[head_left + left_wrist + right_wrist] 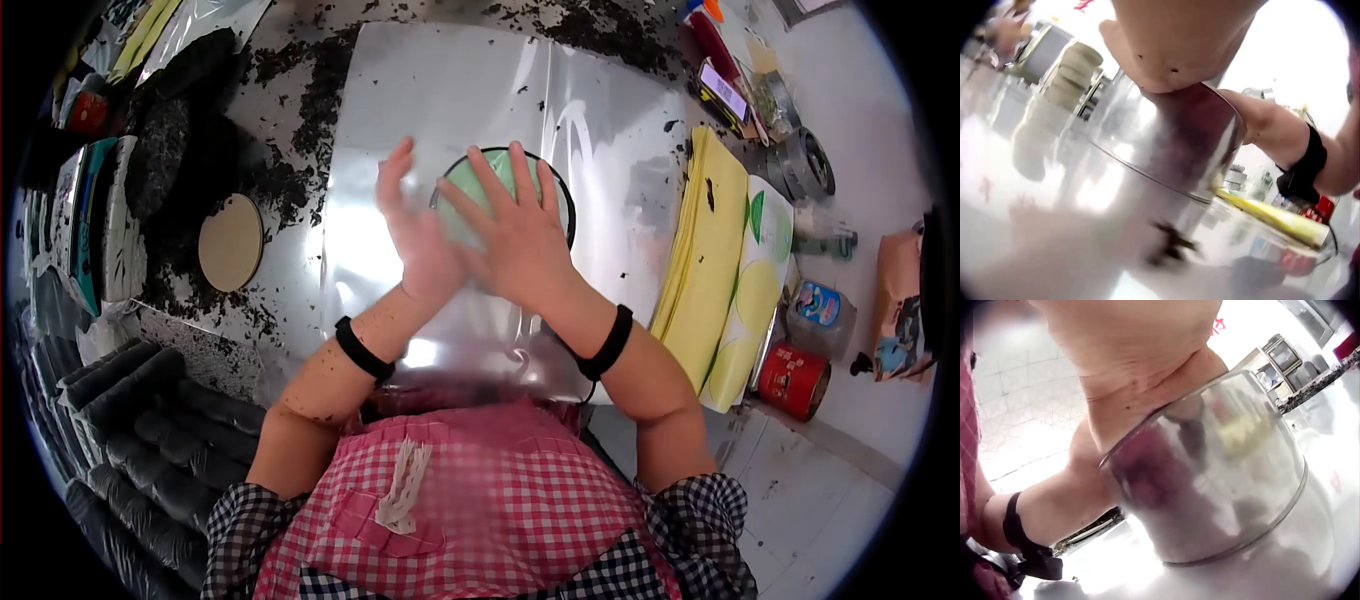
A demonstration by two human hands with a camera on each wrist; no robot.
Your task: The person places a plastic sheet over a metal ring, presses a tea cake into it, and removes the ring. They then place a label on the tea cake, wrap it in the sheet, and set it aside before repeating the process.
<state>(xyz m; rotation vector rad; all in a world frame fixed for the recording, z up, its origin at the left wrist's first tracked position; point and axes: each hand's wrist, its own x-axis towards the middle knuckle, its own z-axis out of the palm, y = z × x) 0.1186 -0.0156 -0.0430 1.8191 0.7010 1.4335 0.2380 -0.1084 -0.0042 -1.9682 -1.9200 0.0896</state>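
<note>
A shiny, straight-sided round metal container stands on a reflective sheet; its dark rim shows in the head view. Something pale green fills the round opening. My right hand lies over it with its fingers spread and straight, palm down. To its left is my left hand, blurred, fingers loosely raised and its heel close against the right hand. In both wrist views the heels of the hands overlap the container's top edge. Neither hand grips anything. The hands hide the near part of the rim.
Yellow folded sheets and a green-white pack lie to the right, near a red can and a clear jar. On the left are a tan disc, dark flakes and black wrapped rolls.
</note>
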